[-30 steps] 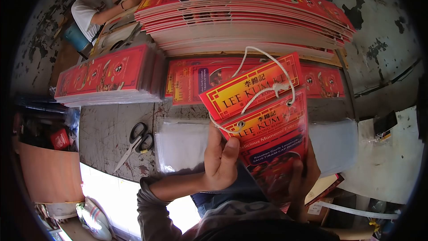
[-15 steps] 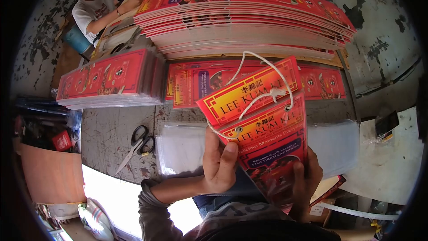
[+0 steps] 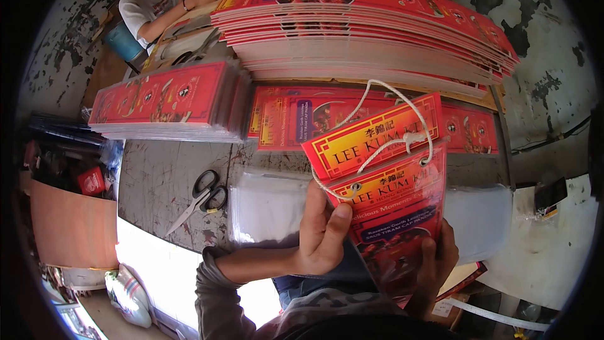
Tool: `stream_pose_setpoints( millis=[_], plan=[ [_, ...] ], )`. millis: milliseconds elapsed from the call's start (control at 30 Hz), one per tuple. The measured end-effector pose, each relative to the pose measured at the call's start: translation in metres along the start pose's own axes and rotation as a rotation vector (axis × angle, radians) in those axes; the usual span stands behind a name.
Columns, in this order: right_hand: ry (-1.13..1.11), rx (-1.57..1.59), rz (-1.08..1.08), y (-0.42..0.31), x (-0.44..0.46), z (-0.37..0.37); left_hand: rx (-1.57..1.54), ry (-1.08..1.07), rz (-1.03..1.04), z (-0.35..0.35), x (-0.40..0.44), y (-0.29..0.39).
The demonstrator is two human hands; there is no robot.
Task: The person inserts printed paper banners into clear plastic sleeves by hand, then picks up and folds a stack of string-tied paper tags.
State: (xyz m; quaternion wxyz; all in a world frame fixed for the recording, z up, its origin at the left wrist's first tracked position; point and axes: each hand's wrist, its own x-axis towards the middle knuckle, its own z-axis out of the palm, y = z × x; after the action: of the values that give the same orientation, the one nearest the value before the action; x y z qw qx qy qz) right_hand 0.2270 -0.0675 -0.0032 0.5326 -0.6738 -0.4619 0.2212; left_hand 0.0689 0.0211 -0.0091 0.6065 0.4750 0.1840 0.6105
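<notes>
My left hand (image 3: 324, 230) pinches the left edge of a red printed card in a clear plastic sleeve (image 3: 399, 230), its thumb lying on the front near the top corner. The right side of the same sleeved card is gripped by my right hand (image 3: 437, 261). A white knotted cord (image 3: 408, 141) runs through metal eyelets near the sleeve's top and loops above it. Behind the top edge, a red and yellow card end (image 3: 377, 135) with the same lettering sticks up at a tilt. Whether it belongs to the same card, I cannot tell.
Black-handled scissors (image 3: 202, 200) lie left of clear plastic sleeves (image 3: 261, 208). More sleeves (image 3: 481, 220) are at right. A tall stack of red cards (image 3: 377, 38) stands behind, a smaller sleeved stack (image 3: 163, 101) at left. Another person (image 3: 154, 3) sits at the far left.
The view has shifted a little, so the table and stacks appear farther right. Both hands keep the sleeved card in nearly the same pose.
</notes>
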Motion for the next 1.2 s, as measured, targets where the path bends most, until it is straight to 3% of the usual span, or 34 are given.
stream_pose_setpoints(
  millis=[167,467,867,1200],
  plan=[
    [-0.001,-0.061,0.009,0.0021,-0.0008,0.0007,0.134,0.085,-0.007,0.0009,-0.0020,-0.0039],
    [0.002,-0.052,0.001,0.0051,-0.0005,0.0005,0.069,0.055,0.019,0.0021,0.0007,-0.0018],
    [0.005,-0.054,0.028,0.0042,-0.0003,0.0011,0.138,0.016,-0.097,-0.0014,0.0017,0.0023],
    [-0.004,-0.030,-0.012,0.0043,0.0019,0.0020,0.058,0.119,-0.091,0.0024,0.0025,-0.0026]
  ],
)
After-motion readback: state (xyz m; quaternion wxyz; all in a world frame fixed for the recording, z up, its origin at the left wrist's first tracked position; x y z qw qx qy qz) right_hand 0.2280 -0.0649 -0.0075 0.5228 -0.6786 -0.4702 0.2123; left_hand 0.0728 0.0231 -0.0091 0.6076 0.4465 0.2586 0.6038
